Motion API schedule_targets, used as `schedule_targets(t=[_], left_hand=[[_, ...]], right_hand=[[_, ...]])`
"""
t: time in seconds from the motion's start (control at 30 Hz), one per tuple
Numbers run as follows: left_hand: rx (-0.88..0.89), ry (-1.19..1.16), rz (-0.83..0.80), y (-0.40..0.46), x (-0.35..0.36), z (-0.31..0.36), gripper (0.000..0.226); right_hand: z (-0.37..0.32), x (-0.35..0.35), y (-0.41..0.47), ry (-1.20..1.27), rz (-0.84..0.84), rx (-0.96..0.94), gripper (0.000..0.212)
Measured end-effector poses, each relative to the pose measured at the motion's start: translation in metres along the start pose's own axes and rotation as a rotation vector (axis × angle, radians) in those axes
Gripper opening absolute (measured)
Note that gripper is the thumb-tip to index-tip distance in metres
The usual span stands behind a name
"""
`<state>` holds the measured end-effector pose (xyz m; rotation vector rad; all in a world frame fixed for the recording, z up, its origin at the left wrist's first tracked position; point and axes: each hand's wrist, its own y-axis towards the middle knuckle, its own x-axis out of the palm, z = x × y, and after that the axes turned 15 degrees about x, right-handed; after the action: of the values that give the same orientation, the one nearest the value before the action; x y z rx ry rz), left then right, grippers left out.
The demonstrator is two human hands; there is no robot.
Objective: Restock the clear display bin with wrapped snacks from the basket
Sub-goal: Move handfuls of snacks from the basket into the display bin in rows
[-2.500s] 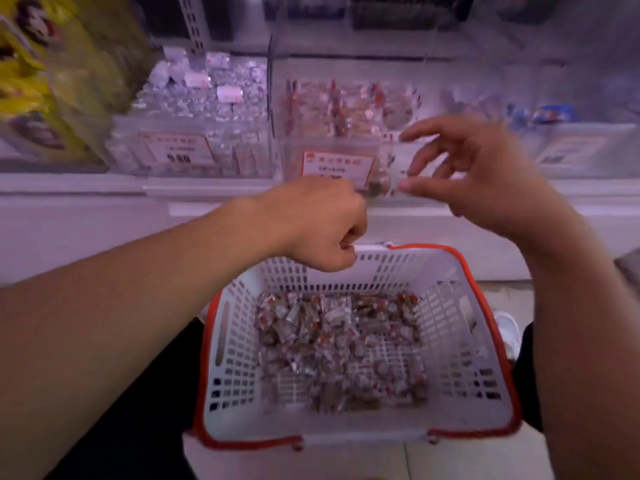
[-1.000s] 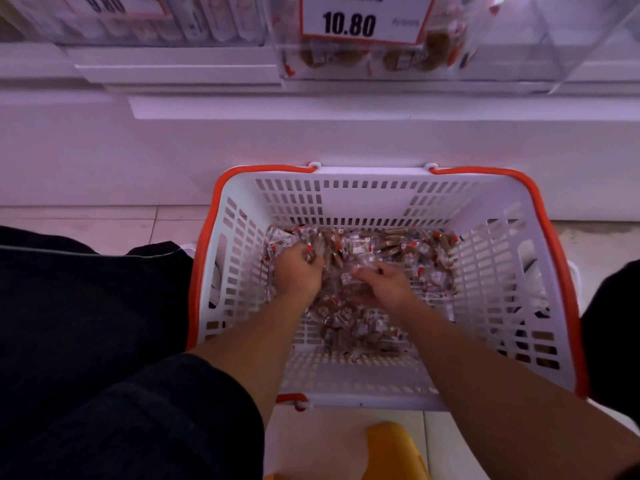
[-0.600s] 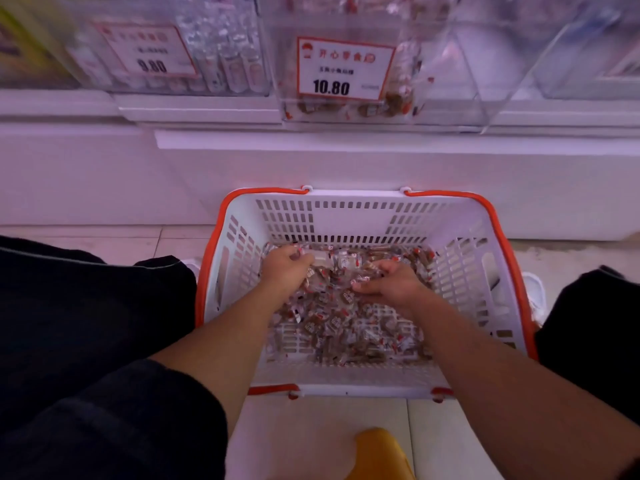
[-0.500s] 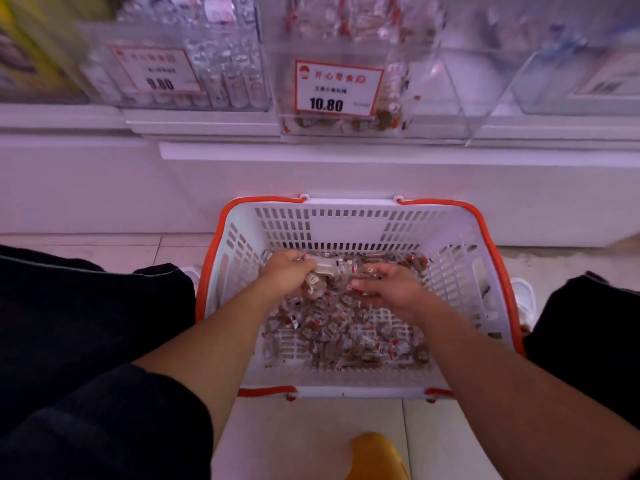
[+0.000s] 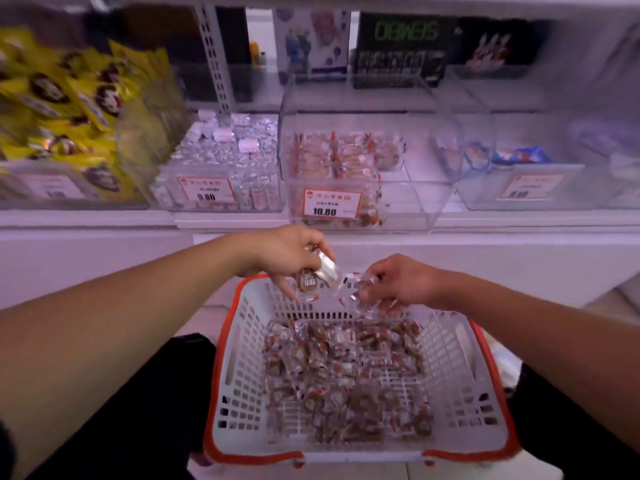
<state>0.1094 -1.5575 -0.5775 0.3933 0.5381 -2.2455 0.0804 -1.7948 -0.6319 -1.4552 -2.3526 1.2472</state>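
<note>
Head view. The left hand [image 5: 287, 252] is raised above the far rim of the basket [image 5: 242, 341], fingers curled round a small bunch of snacks [image 5: 317, 277]; two or three wrappers hang below the fingertips, the plainest one a brown piece in clear film with its long axis roughly upright. The right hand [image 5: 398, 282] hangs just beside it, a little lower and to the right, fingers pinched on clear wrappers that are too blurred to count.

The bin [image 5: 398, 206] lies straight ahead of and above both grips, on the shelf behind the white ledge. Its orange-edged price tag [image 5: 331, 204] is almost directly above the left hand's load, so the left hand looks the nearer of the two; the right hand would have to travel up and slightly leftward, or drop into the bin's barer right part. Snacks already in the bin are stacked at its left and back, behind the tag; the front right floor shows through.

The coming move likely turns on clearing the bin's front wall: both loads sit below its top edge and must rise before going forward. The dangling wrappers could catch that edge.

Below and nearer than both grips, a loose layer of snacks covers the basket floor, so a good deal of restocking remains.
</note>
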Motion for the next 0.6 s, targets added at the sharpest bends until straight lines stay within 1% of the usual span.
schedule_targets(t=[0.07,0.1,0.13,0.17,0.23,0.3,0.37,0.47,0.5,0.53,0.6], left_hand=[[0.099,-0.050,0.047,-0.008,-0.015,0.031,0.019],[0.154,-0.094,0.086,-0.012,-0.021,0.044,0.019],[0.209,-0.155,0.138,-0.015,-0.024,0.055,0.019],[0.263,-0.234,0.202,-0.017,-0.026,0.065,0.020],[0.361,-0.394,0.356,-0.015,-0.023,0.080,0.020],[0.421,-0.464,0.497,-0.007,-0.017,0.087,0.021],[0.434,-0.535,0.524,-0.001,-0.011,0.089,0.022],[0.409,-0.755,0.496,0.004,-0.002,0.089,0.023],[0.403,-0.815,0.502,0.005,0.000,0.088,0.022],[0.406,-0.858,0.515,0.007,0.001,0.087,0.020],[0.431,-0.884,0.550,0.009,0.004,0.086,0.019]], right_hand=[[-0.031,-0.023,-0.038,-0.152,-0.018,-0.101,0.015],[-0.044,-0.035,-0.056,-0.161,-0.030,-0.157,0.016],[-0.054,-0.047,-0.072,-0.107,-0.060,-0.204,0.018],[-0.061,-0.058,-0.086,0.018,-0.108,-0.231,0.022],[-0.069,-0.074,-0.106,0.347,-0.202,-0.297,0.026],[-0.074,-0.078,-0.113,0.583,-0.195,-0.386,0.029],[-0.080,-0.070,-0.111,0.657,-0.083,-0.462,0.030],[-0.089,-0.057,-0.106,0.552,0.243,-0.518,0.015],[-0.091,-0.056,-0.105,0.498,0.319,-0.519,0.014],[-0.091,-0.055,-0.104,0.461,0.354,-0.516,0.017],[-0.091,-0.053,-0.103,0.466,0.337,-0.496,0.025]])
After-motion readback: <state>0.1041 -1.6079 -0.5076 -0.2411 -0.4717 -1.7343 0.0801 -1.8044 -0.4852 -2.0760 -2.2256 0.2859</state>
